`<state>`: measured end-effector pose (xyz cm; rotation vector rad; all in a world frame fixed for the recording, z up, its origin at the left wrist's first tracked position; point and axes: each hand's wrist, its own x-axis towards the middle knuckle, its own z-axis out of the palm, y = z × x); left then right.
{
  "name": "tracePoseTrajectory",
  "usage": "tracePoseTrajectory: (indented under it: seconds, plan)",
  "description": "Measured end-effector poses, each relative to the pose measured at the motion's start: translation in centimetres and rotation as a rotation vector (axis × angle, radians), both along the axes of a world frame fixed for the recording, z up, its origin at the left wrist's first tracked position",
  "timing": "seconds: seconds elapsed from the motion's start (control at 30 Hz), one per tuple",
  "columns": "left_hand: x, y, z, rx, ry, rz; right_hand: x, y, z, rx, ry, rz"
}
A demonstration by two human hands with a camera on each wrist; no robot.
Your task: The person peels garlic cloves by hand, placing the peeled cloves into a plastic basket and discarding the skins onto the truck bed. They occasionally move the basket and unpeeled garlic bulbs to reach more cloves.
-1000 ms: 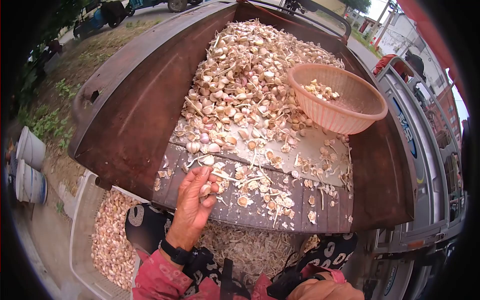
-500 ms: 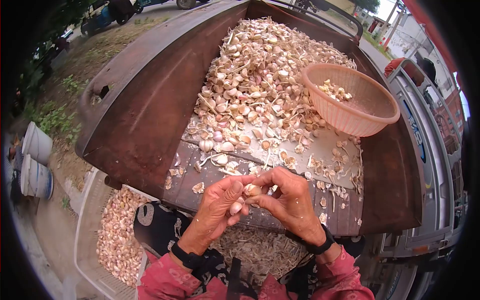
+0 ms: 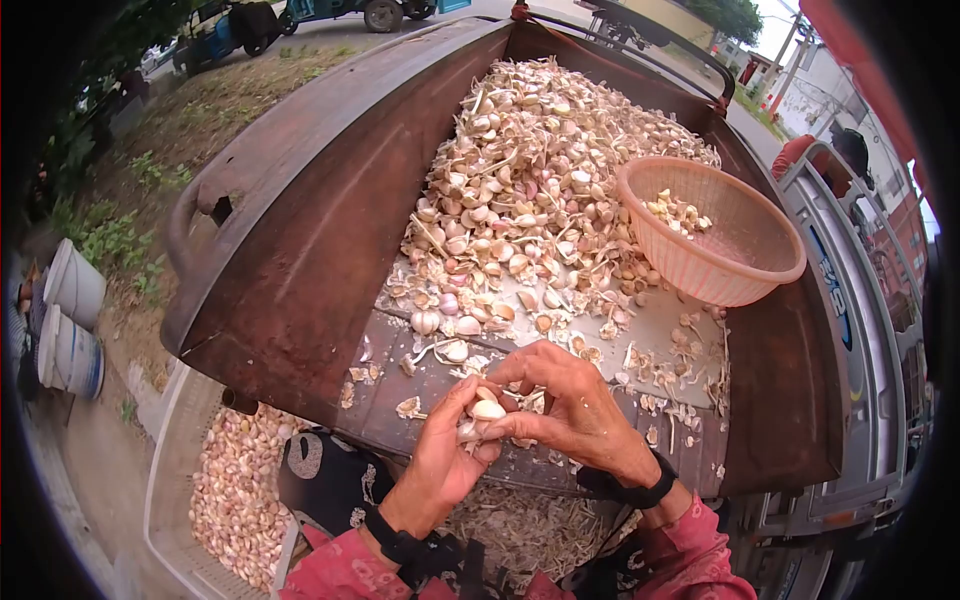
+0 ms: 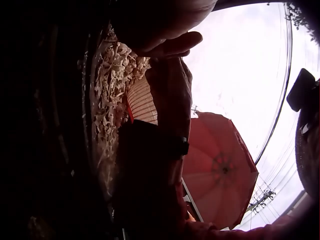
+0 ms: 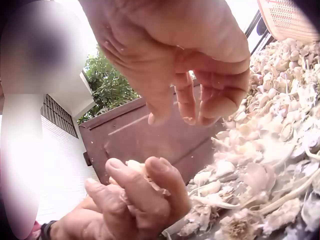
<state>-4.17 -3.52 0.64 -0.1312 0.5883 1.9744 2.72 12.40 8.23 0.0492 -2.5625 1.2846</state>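
In the head view my left hand (image 3: 440, 455) holds garlic cloves (image 3: 487, 410) between thumb and fingers, low over the front of the metal cart bed. My right hand (image 3: 580, 410) is close beside them, thumb and forefinger spread around the cloves in this view. The right wrist view shows a gap between the hands, with nothing between the right thumb and loosely bent fingers. A big heap of garlic (image 3: 545, 170) fills the back of the bed. Papery skins and stalks (image 3: 690, 400) lie scattered near the hands. The left wrist view is mostly dark.
A pink plastic basket (image 3: 720, 285) with some peeled cloves stands tilted on the heap's right. Rusty side walls (image 3: 290, 270) bound the bed. At lower left is a crate (image 3: 165, 490) of loose cloves (image 3: 235, 500). White buckets (image 3: 70, 355) stand farther left; a silver vehicle (image 3: 850, 360) is at right.
A second ago only the left hand was over the bed, holding garlic. The right hand came up from the lower right to the cloves. The left hand moved right, and the view shifted slightly.
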Motion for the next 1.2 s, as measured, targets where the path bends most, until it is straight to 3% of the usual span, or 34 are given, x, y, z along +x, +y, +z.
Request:
tracePoseTrajectory:
  seconds: [0.07, 0.13, 0.23, 0.37, 0.43, 0.47, 0.5, 0.57, 0.77, 0.87, 0.9, 0.93, 0.97, 1.03, 1.2]
  plan:
    - [-0.2, 0.4, 0.3, 0.027, -0.183, -0.017, -2.1, 3.2, -0.1, 0.054, -0.038, -0.074]
    - [-0.4, 0.5, 0.1, 0.076, -0.191, -0.023, -4.7, 6.1, -2.2, 0.251, -0.020, -0.247]
    - [-0.7, 0.5, 0.4, 0.088, -0.172, -0.014, -7.2, 8.9, -5.6, 0.432, -0.067, -0.179]
    - [-1.2, -0.1, 0.8, 0.070, -0.061, 0.003, -6.9, 9.2, -5.7, 0.343, -0.198, -0.126]
    - [-1.2, -0.1, 0.8, 0.069, -0.050, 0.004, -5.9, 8.9, -5.3, -0.384, -0.372, -0.171]
    - [-1.2, -0.2, 0.7, 0.064, -0.039, 0.008, -5.1, 8.8, -4.7, -0.601, -0.375, -0.105]
    - [-1.2, -0.3, 0.8, 0.064, -0.039, 0.006, -4.2, 8.2, -4.3, -0.601, -0.375, -0.107]
    - [-1.0, -0.1, 1.1, 0.021, -0.037, 0.029, -2.2, 6.3, -2.6, -0.937, -0.310, -0.095]
    - [-0.6, -0.1, 1.2, -0.009, -0.013, 0.002, 3.8, 0.8, 3.9, -1.171, -0.232, 0.172]
    - [-0.8, -0.1, -0.2, 0.038, -0.017, -0.030, 6.8, -3.1, 7.9, -1.163, -0.080, 0.597]
    - [-0.8, -0.1, -0.2, 0.038, -0.014, -0.038, 6.1, -2.3, 8.9, -0.909, -0.018, 0.854]
    - [-0.8, -0.1, -0.1, 0.033, -0.008, -0.032, 6.8, -5.4, 9.2, -0.999, 0.242, 0.744]
    - [-0.7, 0.0, 0.0, 0.026, -0.003, -0.025, 7.2, -6.2, 9.4, -0.996, 0.247, 0.741]
    - [-0.6, 0.2, 0.1, 0.016, -0.047, -0.004, 8.0, -7.0, 9.8, -1.226, 0.249, 0.794]
    - [-0.4, 0.2, 0.4, -0.061, 0.037, 0.051, 9.2, -8.0, 9.4, -1.349, 0.324, 0.673]
